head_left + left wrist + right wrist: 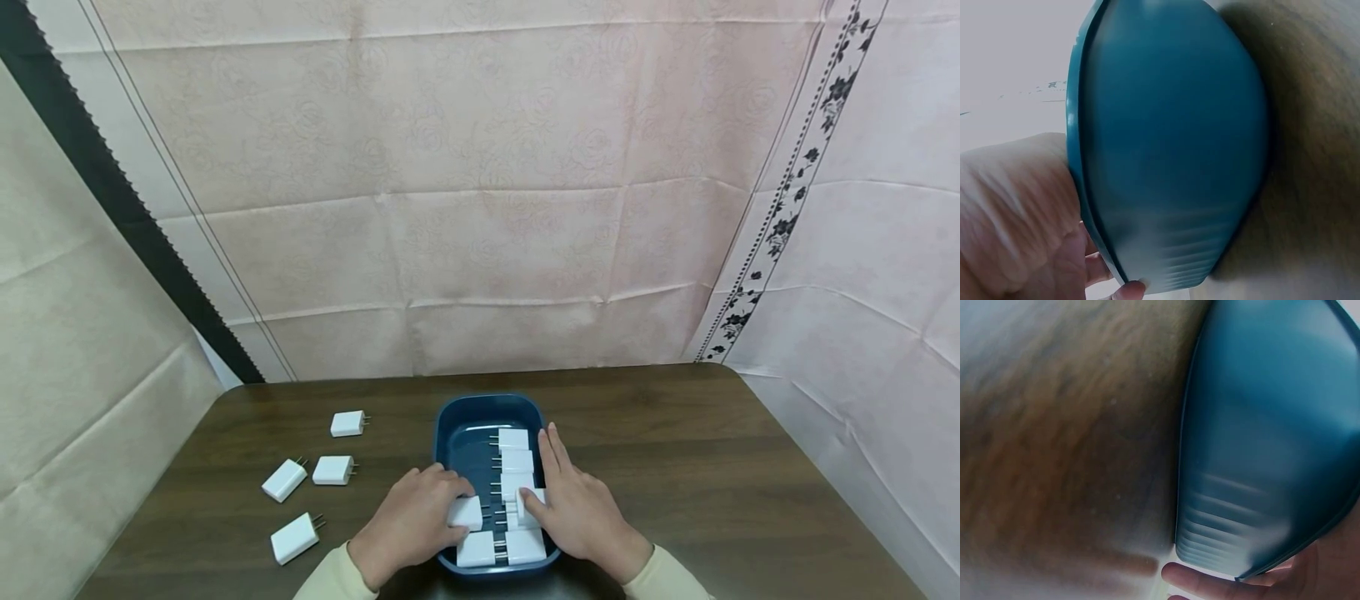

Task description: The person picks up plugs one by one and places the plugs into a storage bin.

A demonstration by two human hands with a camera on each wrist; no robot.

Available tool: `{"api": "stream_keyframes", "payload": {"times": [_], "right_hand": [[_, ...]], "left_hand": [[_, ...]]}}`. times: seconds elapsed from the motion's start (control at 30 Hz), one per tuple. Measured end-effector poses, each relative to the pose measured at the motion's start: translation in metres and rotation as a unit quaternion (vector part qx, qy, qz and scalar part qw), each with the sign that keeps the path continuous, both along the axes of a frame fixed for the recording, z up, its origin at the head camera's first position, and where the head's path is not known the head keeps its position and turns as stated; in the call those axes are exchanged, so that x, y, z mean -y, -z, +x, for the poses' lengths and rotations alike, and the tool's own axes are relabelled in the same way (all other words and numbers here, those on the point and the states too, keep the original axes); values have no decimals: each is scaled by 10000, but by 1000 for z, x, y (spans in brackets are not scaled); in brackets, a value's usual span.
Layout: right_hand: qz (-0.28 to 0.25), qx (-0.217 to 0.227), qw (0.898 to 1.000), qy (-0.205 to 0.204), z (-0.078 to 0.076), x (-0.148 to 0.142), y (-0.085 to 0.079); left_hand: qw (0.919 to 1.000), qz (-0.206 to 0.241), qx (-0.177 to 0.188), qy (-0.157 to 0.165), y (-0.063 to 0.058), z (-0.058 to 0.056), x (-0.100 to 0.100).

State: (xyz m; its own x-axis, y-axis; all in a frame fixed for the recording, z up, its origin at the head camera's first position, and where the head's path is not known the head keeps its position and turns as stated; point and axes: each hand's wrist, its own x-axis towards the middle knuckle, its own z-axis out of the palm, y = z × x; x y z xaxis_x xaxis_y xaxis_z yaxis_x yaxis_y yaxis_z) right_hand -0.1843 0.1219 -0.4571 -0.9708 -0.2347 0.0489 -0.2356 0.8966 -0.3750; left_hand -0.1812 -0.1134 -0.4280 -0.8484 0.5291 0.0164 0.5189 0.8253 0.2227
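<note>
One adapter (467,513) pinched, left hand (418,512) | 8 o'clock in tray (467,457) | right hand (583,507) straight-fingered, 4 o'clock, perhaps touching second adapter (527,517)

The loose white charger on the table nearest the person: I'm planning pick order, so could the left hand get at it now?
Likely yes, once freed: the left hand appears to pinch another charger in the blue tray, but nothing visible stands between the hand and the loose charger.
</note>
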Motion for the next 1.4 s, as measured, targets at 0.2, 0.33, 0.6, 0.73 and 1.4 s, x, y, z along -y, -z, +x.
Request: {"api": "stream_keyframes", "payload": {"times": [0.2, 0.33, 0.6, 0.73, 1.4], "right_hand": [[27, -4, 10000, 7, 0, 0, -1], [44, 2, 10000, 14, 0, 0, 0], [63, 51, 10000, -5, 0, 1, -1], [84, 50, 10000, -13, 1, 1, -1], [87, 44, 9999, -25, 0, 1, 0]], "left_hand": [[10000, -28, 66, -19, 1, -1, 0], [9998, -14, 178, 12, 1, -1, 0], [9993, 36, 335, 178, 2, 0, 0], [9990, 75, 386, 222, 2, -1, 0], [9963, 516, 617, 316, 7, -3, 3]]}}
